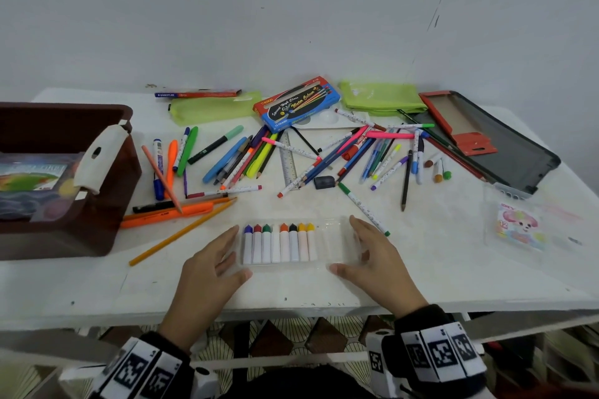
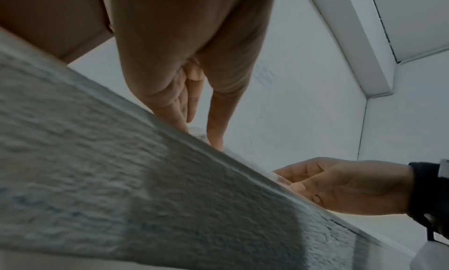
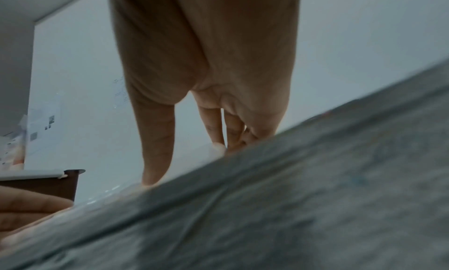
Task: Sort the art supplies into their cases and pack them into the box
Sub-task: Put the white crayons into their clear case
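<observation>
A clear plastic crayon case (image 1: 337, 244) lies near the table's front edge in the head view. Several white crayons (image 1: 280, 244) with coloured tips fill its left part; its right part is bare. My left hand (image 1: 223, 256) lies against the case's left side and my right hand (image 1: 363, 249) against its right side. The fingers of both are straight and the thumbs touch the front corners. The wrist views show my left hand (image 2: 179, 93) and right hand (image 3: 206, 105) from below, past the table edge. A brown storage box (image 1: 107, 220) stands at the left.
Loose pens, pencils and markers (image 1: 324, 152) cover the table's middle. Behind them lie a blue watercolour box (image 1: 296, 104) and two green pouches (image 1: 210, 108). An open black tin (image 1: 512, 152) and a clear crayon lid (image 1: 518, 227) sit at the right, near three loose crayons (image 1: 437, 172).
</observation>
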